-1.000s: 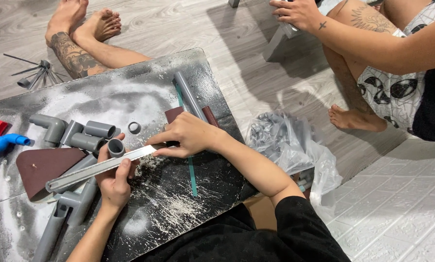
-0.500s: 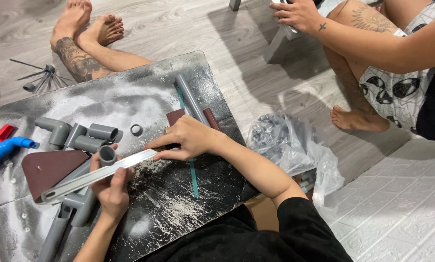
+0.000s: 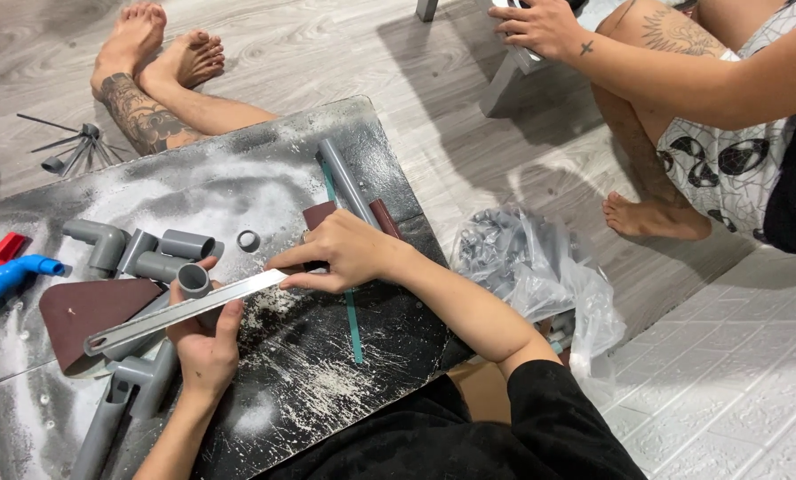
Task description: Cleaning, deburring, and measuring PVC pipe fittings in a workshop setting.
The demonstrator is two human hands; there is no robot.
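Left hand (image 3: 204, 342): fingers curled round a short grey pipe (image 3: 193, 281), held upright, open end up, near-left on the board (image 3: 238, 182). Right hand (image 3: 340, 253): fingers pinched narrow on the right end of a flat metal ruler (image 3: 180, 311), pressing it down. Ruler runs from that hand leftward and nearer, crossing just beside the pipe's mouth and over the left thumb.

Board is dark, dusted white, lying on the floor (image 3: 469, 160). Just left of the pipe: grey elbow fittings (image 3: 140, 249), a brown sandpaper sheet (image 3: 91, 311), a blue fitting (image 3: 11, 277) at the far-left edge. A long grey tube (image 3: 345, 182) lies beyond the right hand. Right of the board, a plastic bag (image 3: 531, 271) of grey parts. Far right, another person's hand (image 3: 540, 27).
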